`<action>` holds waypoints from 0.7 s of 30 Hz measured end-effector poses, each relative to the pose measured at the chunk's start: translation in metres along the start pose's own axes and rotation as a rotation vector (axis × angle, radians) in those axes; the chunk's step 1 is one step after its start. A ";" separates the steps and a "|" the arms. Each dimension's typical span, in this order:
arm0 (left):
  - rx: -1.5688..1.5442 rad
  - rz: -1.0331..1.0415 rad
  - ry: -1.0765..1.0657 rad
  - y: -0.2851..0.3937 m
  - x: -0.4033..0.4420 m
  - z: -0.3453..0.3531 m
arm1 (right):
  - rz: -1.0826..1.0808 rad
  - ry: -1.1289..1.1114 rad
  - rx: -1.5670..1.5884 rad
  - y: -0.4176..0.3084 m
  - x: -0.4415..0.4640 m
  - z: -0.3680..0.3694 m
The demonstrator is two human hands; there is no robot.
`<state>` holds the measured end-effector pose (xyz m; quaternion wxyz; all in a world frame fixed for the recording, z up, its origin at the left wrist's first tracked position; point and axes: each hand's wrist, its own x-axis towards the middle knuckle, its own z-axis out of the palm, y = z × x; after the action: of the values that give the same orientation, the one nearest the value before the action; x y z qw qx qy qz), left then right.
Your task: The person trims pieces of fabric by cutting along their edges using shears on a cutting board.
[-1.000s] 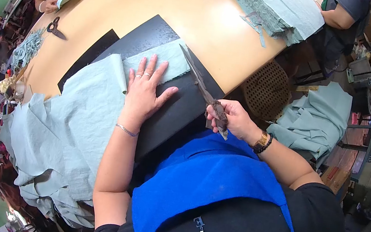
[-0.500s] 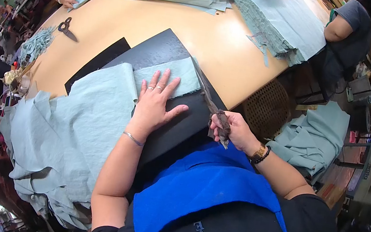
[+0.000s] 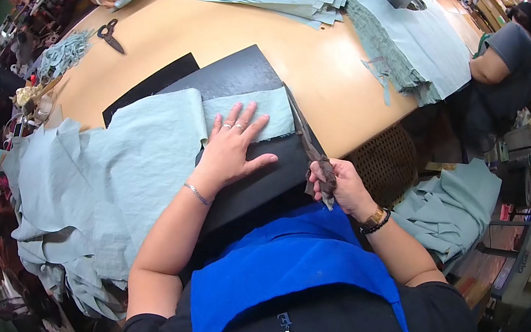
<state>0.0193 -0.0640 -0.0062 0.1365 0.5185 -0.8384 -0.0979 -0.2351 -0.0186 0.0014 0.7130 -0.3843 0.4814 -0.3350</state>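
I see left hand (image 3: 231, 150) flat, fingers loosely spread, gripping nothing, on cloth strip (image 3: 279, 112) atop black board (image 3: 242, 70) | right hand (image 3: 345, 186) wraps wrapped shears (image 3: 311, 149), blades by strip's end | draped cloth (image 3: 100, 169) crowds left; loose scissors (image 3: 115, 42), cloth stack (image 3: 414, 40) farther across worktop (image 3: 335, 66)

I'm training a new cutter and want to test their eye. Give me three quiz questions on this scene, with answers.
1. True or false: the left hand grips a white mug.
2. The right hand holds: A) a wooden ruler; B) a long, dark metal tool with a wrapped brown handle; C) a red spool.
3. Where do the loose dark scissors with looped handles lie?

Key:
1. False; it lies flat over the pale green cloth strip.
2. B
3. On the smooth tan table.
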 end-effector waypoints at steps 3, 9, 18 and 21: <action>-0.024 0.018 0.018 0.001 0.000 -0.002 | -0.008 -0.024 0.070 -0.004 0.002 -0.007; -0.248 0.166 0.222 0.012 0.009 -0.056 | -0.334 -0.085 0.197 -0.011 0.048 -0.012; 0.189 -0.898 0.027 -0.029 -0.140 -0.070 | -0.461 -0.057 0.140 -0.004 0.077 0.011; 0.246 -0.926 0.053 -0.020 -0.164 -0.039 | -0.516 -0.030 0.172 -0.004 0.075 0.013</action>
<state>0.1187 0.0733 0.0039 0.0373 0.8520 -0.5210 -0.0351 -0.1997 -0.0812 -0.0242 0.6411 -0.4374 0.3266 -0.5394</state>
